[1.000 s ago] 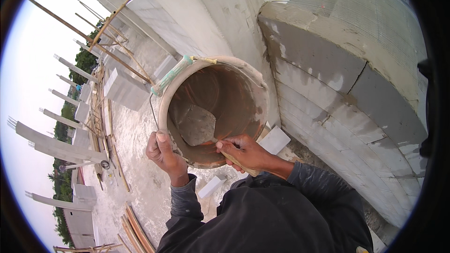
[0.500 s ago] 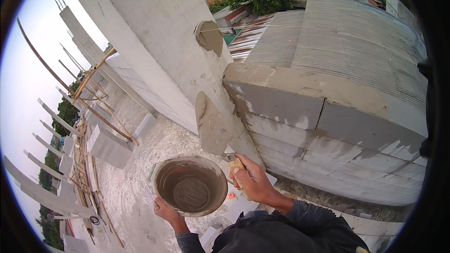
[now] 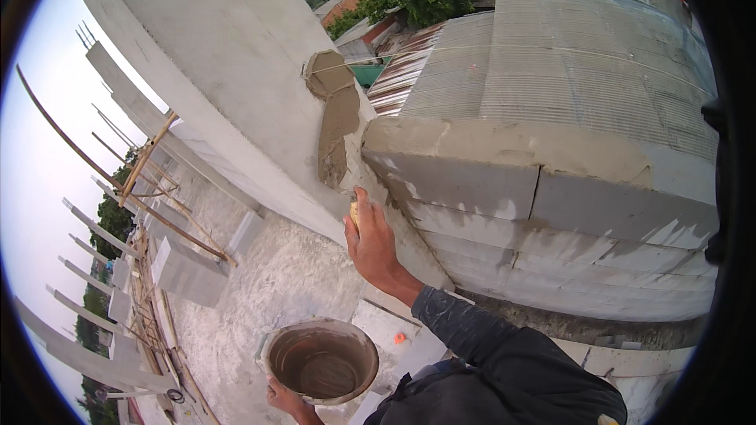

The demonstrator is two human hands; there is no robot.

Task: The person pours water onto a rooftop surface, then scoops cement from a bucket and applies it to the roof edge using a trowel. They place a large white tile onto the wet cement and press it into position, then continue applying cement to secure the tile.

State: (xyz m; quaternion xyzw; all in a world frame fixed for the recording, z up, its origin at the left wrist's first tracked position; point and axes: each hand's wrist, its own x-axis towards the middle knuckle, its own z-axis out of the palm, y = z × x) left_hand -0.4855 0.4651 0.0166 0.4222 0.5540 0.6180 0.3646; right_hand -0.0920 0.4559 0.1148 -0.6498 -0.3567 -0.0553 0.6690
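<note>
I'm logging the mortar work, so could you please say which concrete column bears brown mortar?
It is the broad, pale concrete column nearest the right hand; brown mortar coats part of its face, while the slender grey columns farther left show none.

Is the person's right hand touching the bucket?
Apart: the head view shows pale floor between the right hand and the bucket below it.

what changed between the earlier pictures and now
The right hand carried the trowel out of the bucket and up to the concrete column. Fresh mortar now shows below the column's mortar patch; whether on trowel or column, I can't tell. The bucket sits lower in view, though the camera moved too. Unchanged: the left hand holds the bucket, the right the trowel; the block wall looks the same.
</note>
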